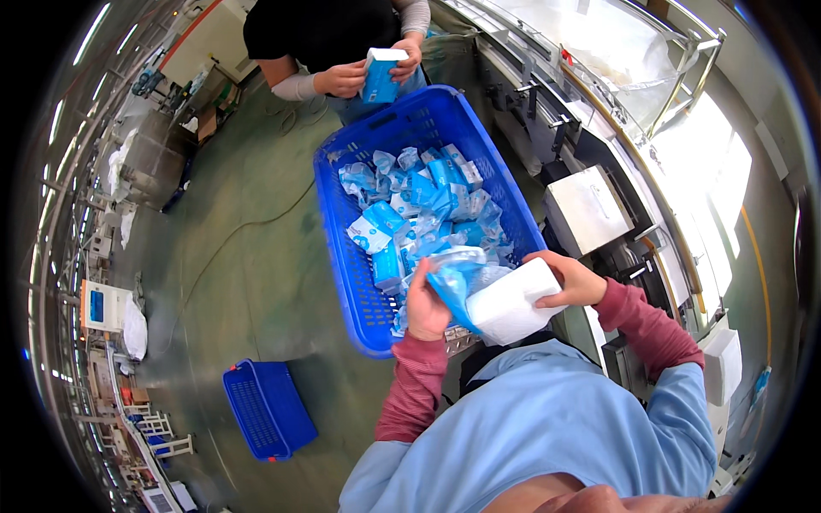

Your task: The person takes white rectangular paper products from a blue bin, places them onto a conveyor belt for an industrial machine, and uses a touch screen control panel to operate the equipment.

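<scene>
My right hand (pixel 575 280) grips a white stack of folded tissues (pixel 515 303) by its right end. At the other end, my left hand (pixel 427 306) has hold of a blue and clear plastic wrapper (pixel 457 282), which hangs loose beside the stack. Both hands are over the near end of a big blue plastic basket (pixel 336 256). Inside it lie blue-and-white tissue packs (pixel 387 267) mixed with crumpled plastic wrappers (pixel 357 179). Some of the basket's contents are hidden behind my hands.
Across the basket stands another person (pixel 329 34), holding a blue-and-white tissue pack (pixel 382 77) in both hands. A smaller blue basket (pixel 269 409) is on the green floor at left. Machinery with metal rails and a white box (pixel 588 212) runs along the right.
</scene>
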A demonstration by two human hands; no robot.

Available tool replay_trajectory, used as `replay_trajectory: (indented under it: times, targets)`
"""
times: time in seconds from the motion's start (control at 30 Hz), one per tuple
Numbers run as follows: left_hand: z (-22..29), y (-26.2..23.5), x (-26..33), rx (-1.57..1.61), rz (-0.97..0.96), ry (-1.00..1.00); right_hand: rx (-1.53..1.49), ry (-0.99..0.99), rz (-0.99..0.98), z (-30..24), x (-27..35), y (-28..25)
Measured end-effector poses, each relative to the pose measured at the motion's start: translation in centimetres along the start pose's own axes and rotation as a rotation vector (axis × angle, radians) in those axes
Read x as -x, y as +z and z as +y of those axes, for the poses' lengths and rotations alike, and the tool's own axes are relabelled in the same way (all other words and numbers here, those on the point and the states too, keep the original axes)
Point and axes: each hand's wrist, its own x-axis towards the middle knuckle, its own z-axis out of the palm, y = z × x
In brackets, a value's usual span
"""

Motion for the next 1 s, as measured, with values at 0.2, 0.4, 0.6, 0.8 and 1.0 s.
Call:
replay_trajectory:
  times: [0.2,0.4,0.6,0.8,1.0]
  targets:
    - [4.1,-1.8,0.0,-0.294,0.194,0.339,-0.460,-0.059,0.462,3.1,2.5,-0.3]
    - [2.3,-5.2,-2.1,-2.227,0.387,0.751,-1.424,-0.006,0.319,5.3,4.4,0.5]
    - [-5.6,3.0,-2.5,-0.132,-0.338,-0.564,-0.863,0.077,0.365,4.7,5.2,1.2]
    - [-10.2,3.6,-2.5,-0.332,-0.379,-0.631,-0.645,0.130,0.686,2.3,10.0,1.1]
    - [-13.8,5.8,-3.4,-0.551,-0.386,-0.845,-0.948,-0.034,0.809,1.8,15.0,2.4]
